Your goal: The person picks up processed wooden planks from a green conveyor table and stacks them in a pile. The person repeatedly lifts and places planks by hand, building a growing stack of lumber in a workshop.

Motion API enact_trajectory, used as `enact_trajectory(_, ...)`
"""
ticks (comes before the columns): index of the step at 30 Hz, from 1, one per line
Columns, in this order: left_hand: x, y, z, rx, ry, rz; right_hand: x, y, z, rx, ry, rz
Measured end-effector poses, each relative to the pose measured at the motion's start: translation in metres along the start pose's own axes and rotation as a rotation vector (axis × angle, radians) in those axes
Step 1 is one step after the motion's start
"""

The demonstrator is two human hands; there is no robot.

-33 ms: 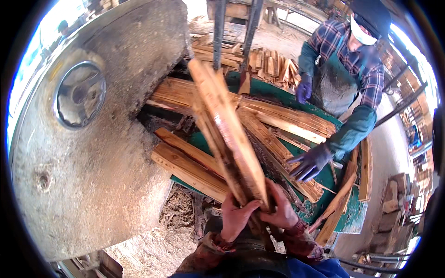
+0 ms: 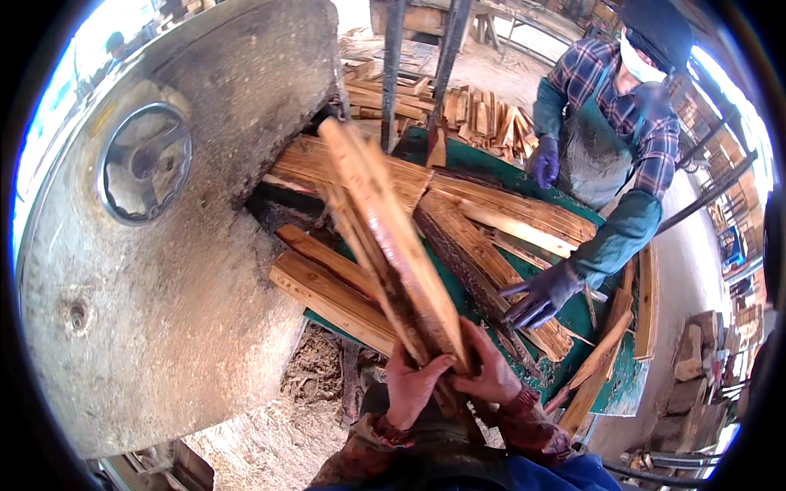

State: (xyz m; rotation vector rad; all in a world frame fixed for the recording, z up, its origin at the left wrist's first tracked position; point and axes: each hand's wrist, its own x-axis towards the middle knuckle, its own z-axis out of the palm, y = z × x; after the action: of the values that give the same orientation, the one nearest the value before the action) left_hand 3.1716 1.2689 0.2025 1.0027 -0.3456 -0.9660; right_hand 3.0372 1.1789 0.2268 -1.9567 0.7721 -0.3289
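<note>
Long, rough-sawn wood slabs (image 2: 401, 254), bark showing between them, slant up and away from me, held at their near ends. My left hand (image 2: 412, 386) is closed round the left side, thumb across the wood. On the other side, my right hand (image 2: 491, 370) grips the same slabs, its thumb close to the left one. Below their far part, two shorter slabs (image 2: 332, 303) lie on the green table (image 2: 385, 160). More sawn slabs (image 2: 516, 214) rest farther right, near a co-worker's gloved hand (image 2: 542, 295).
A large worn metal machine housing (image 2: 213, 237) with a handwheel (image 2: 146, 164) stands at left. The co-worker (image 2: 606, 131) leans over the table's far right side. Two upright metal bars (image 2: 391, 74) rise behind it, before a wood pile (image 2: 483, 119). Sawdust (image 2: 270, 434) covers the floor.
The far end of the held slabs has swung slightly left and down. The co-worker's reaching gloved hand has shifted a little to the left.
</note>
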Motion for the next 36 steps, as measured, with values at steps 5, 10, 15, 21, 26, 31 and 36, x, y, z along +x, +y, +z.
enact_trajectory(5,0.000,-0.011,-0.042,0.069,0.259,0.095,0.043,0.011,0.030,-0.012,-0.223,-0.072)
enact_trajectory(10,0.017,-0.011,-0.050,-0.103,0.295,-0.007,0.080,0.039,0.037,-0.005,-0.294,-0.070)
enact_trajectory(15,0.020,-0.023,-0.069,-0.266,0.347,-0.171,0.089,0.047,0.038,-0.122,-0.307,-0.005)
enact_trajectory(21,0.029,-0.020,-0.096,0.092,0.208,-0.217,0.088,0.041,0.022,-0.266,-0.265,-0.126)
enact_trajectory(26,0.035,0.012,-0.090,0.238,0.157,-0.386,0.080,0.031,0.000,-0.396,-0.045,-0.254)
enact_trajectory(31,0.039,0.001,-0.102,0.303,0.130,-0.354,0.062,0.088,-0.031,-0.594,0.311,0.115)
enact_trajectory(36,0.039,0.001,-0.110,0.268,0.080,-0.413,0.030,0.148,-0.039,-0.424,0.183,0.461)
